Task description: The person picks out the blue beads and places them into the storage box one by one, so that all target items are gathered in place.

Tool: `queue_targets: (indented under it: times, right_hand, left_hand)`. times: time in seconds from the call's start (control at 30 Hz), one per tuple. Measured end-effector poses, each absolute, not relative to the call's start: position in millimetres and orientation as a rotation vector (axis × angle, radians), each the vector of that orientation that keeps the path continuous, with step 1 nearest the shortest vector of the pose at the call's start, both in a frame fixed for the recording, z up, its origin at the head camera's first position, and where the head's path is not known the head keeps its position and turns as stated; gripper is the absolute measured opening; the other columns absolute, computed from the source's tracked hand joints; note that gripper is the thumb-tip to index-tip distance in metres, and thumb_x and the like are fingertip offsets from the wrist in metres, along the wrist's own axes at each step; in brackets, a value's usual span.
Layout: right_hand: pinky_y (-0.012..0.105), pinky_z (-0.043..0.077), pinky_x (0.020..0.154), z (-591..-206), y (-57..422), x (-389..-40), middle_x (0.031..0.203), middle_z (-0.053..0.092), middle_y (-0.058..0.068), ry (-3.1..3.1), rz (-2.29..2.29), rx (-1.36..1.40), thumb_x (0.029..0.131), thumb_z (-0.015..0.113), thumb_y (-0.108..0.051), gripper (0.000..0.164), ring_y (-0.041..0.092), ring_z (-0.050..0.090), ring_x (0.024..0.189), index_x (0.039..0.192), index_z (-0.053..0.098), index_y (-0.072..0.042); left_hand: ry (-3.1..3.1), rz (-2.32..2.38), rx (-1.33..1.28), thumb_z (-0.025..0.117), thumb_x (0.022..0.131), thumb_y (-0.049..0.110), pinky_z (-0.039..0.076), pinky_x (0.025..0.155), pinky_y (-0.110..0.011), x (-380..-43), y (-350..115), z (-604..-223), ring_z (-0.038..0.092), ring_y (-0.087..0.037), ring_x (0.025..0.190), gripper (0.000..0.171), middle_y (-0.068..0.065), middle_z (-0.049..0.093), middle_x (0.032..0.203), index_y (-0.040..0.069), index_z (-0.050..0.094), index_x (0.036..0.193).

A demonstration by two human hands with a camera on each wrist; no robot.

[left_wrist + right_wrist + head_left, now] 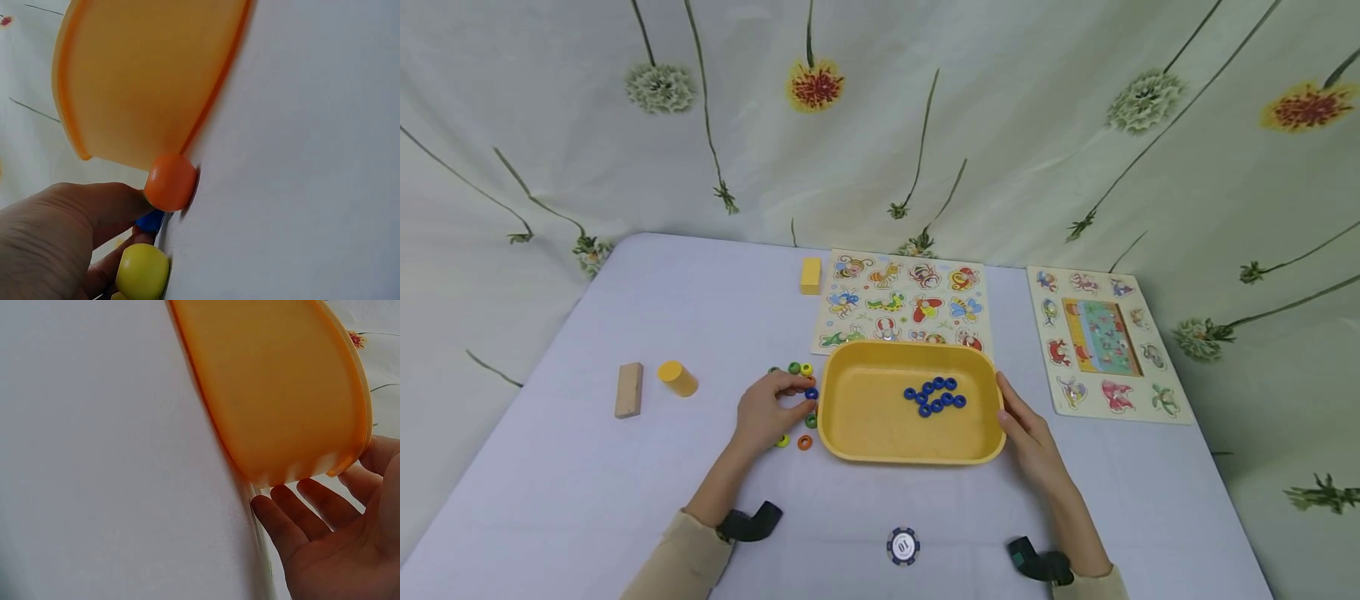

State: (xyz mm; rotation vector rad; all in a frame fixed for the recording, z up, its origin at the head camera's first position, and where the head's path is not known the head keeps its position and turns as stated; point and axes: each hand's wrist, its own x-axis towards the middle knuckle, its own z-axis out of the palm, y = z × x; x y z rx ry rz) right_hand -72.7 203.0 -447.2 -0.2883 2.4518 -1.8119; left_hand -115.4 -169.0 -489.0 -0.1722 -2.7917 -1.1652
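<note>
Thumb and fingers of my left hand [767, 412] pinch a blue bead [811, 393] just outside the left wall of a yellow tray [857, 446]. Close by in the left wrist view are an orange bead [170, 182] and a yellow bead [142, 271] on the cloth. Other green, yellow and orange beads lie around that hand, some hidden under it. Inside the tray, toward its right half, sit several blue beads [937, 406]. My right hand [1033, 437] rests against the tray's right end, thumb at the rim and fingertips along the outer wall.
Behind the tray lies an insect puzzle board [880, 279], partly covered by it. A sea-animal puzzle board [1120, 396] is at the right. Left of the beads stand a yellow cylinder [677, 379] and a wooden block [628, 390]. A yellow block [810, 276] lies farther back, a poker chip [903, 547] in front.
</note>
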Motion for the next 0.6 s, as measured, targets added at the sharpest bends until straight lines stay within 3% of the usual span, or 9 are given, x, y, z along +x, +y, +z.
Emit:
queue_targets:
  times: [0.37, 0.6]
  right_hand:
    - [0.007, 0.024, 0.096, -446.8, 201.7, -72.2, 0.145, 0.025, 0.006, 2.456, -1.819, -0.254, 0.094, 0.038, -0.008, 0.047, 0.019, 0.020, 0.133, 0.139, 0.026, -0.008]
    - [0.006, 0.023, 0.096, -450.1, 203.3, -73.5, 0.145, 0.025, 0.001, 2.451, -1.815, -0.250, 0.094, 0.039, -0.011, 0.047, 0.015, 0.020, 0.134, 0.140, 0.026, -0.012]
  left_hand:
    - [-2.771, -1.182, -0.170, 0.071, 0.074, 0.022, 0.044, 0.068, -0.027, -116.3, -167.6, -483.9, 0.050, -0.011, 0.078, 0.019, 0.004, 0.062, 0.089, 0.018, 0.067, 0.092]
    - [-2.700, -1.287, -0.097, 0.070, 0.074, 0.018, 0.046, 0.064, -0.022, -117.8, -163.9, -456.8, 0.052, -0.012, 0.075, 0.024, 0.001, 0.062, 0.087, 0.014, 0.065, 0.096]
